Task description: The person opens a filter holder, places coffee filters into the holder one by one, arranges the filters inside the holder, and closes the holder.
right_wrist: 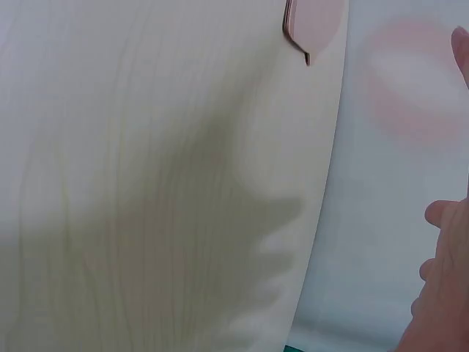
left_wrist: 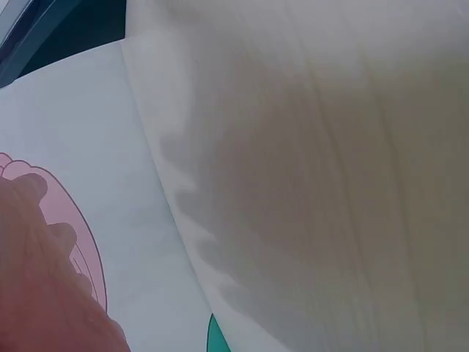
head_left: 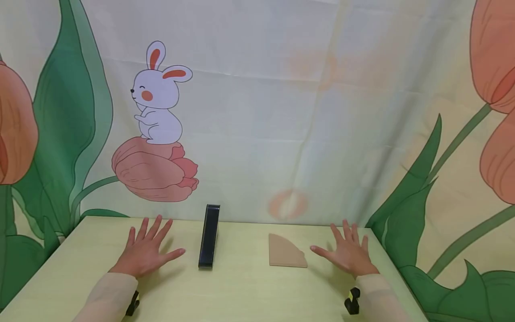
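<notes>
My left hand (head_left: pixel 144 256) is held over the left part of the table with its fingers spread and straight, holding nothing. To its right stands a long, narrow black object (head_left: pixel 209 237) with a glossy edge; its kind is unclear. A flat tan piece shaped like a quarter circle (head_left: pixel 284 252) lies right of the middle. Just beyond it, my right hand (head_left: pixel 349 252) is spread the same way, its thumb pointing toward the tan piece without touching it. In the right wrist view, a corner of the tan piece (right_wrist: pixel 315 22) shows at the top.
The pale wood-grain table (head_left: pixel 241 295) ends at the back against a hanging cloth (head_left: pixel 249 112) printed with tulips and a rabbit. Each wrist wears a small black device, one on the left (head_left: pixel 132 304) and one on the right (head_left: pixel 352 301).
</notes>
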Demonstrator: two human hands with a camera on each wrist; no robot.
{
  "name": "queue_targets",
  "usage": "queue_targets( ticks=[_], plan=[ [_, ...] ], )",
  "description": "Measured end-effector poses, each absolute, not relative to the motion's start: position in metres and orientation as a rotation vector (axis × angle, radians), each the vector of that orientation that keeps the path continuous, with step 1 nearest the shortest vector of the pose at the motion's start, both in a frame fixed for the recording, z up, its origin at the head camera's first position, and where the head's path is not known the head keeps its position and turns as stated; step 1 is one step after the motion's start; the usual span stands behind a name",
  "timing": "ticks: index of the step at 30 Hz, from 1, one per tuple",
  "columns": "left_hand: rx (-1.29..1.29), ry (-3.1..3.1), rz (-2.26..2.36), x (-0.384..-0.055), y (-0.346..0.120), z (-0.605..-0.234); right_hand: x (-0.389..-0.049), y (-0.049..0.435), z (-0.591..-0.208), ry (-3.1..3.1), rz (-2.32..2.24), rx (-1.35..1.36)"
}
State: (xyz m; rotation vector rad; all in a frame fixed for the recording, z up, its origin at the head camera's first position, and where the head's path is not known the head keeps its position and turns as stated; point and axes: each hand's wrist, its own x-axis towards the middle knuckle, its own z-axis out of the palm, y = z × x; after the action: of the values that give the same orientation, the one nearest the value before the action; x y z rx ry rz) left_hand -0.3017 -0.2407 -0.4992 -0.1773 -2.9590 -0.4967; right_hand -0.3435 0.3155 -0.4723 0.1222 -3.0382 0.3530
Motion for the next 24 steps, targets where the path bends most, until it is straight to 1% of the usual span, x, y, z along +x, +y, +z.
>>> queue_targets(
  ticks=[7, 15, 24],
  plan=[
    [-0.241, -2.889, -0.606, -0.307, -0.242, -0.502, -0.343, 0.303, -0.481, -2.994, 0.394, 0.164],
    [-0.27, -2.847, -0.819, -0.308, -0.235, -0.5, -0.34, 0.276, -0.492, -2.889, 0.487, 0.267],
    [-0.285, -2.817, -1.063, -0.311, -0.226, -0.498, -0.334, 0.234, -0.506, -2.782, 0.843, 0.342]
  ],
)
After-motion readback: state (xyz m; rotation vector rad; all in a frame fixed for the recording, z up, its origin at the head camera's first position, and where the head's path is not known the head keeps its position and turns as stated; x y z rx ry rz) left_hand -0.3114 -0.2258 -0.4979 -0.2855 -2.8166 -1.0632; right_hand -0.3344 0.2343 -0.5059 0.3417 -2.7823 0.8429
